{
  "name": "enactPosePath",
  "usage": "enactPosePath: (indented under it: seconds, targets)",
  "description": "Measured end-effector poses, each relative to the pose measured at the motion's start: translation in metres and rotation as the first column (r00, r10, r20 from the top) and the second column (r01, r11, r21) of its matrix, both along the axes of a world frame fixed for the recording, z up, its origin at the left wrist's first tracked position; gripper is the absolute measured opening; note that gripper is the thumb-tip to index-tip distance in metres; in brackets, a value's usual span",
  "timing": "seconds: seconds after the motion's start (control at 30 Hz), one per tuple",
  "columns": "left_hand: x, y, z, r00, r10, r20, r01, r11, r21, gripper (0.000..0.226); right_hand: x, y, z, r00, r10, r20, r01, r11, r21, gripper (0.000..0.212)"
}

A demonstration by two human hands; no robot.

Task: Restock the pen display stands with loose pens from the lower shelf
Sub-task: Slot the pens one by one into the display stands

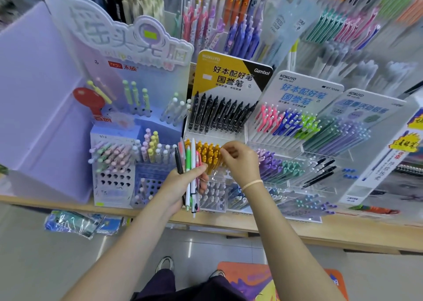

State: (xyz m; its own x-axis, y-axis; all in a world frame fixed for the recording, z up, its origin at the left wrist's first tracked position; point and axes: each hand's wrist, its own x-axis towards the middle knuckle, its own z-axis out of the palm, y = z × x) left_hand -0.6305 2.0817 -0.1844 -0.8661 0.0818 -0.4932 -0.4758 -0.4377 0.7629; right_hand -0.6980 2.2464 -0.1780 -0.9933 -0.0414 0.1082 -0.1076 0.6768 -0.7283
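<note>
Mixed-colour loose pens (189,174), upright bundle

Along the shelf's front edge (229,220) the acrylic stands stood packed side by side. The yellow-pen row (209,155) was fenced by the black-pen tier (217,117) behind and the purple stand (128,163) at left. The shelf's left end beside the lilac panel (39,108) lay open, as did the aisle floor (57,261) in front.
</note>
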Motion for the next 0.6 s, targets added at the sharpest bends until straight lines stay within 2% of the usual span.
enactPosePath:
  seconds: [0.13, 0.23, 0.37, 0.5, 0.6]
  targets:
    - [-0.002, 0.001, 0.004, 0.998, -0.057, -0.020, 0.058, 0.996, 0.070, 0.018, -0.003, 0.002, 0.000, 0.999, 0.019, 0.025, -0.019, 1.000, 0.002, 0.006]
    - [-0.002, 0.001, 0.007, 0.997, -0.070, -0.040, 0.074, 0.990, 0.117, 0.019, -0.004, 0.003, 0.001, 0.997, 0.077, 0.031, -0.079, 0.994, 0.072, 0.007]
    - [-0.002, 0.002, 0.010, 0.996, -0.073, -0.047, 0.080, 0.983, 0.166, 0.032, 0.000, 0.004, -0.002, 0.997, 0.074, 0.024, -0.077, 0.990, 0.118, 0.011]
    - [0.001, 0.002, 0.010, 0.994, -0.095, -0.058, 0.102, 0.986, 0.129, 0.026, 0.000, 0.004, -0.004, 0.997, 0.062, 0.048, -0.068, 0.990, 0.120, 0.014]
    - [0.004, 0.003, 0.012, 0.992, -0.117, -0.057, 0.121, 0.988, 0.092, 0.037, 0.000, 0.003, 0.011, 0.998, 0.042, 0.051, -0.049, 0.990, 0.132, 0.019]
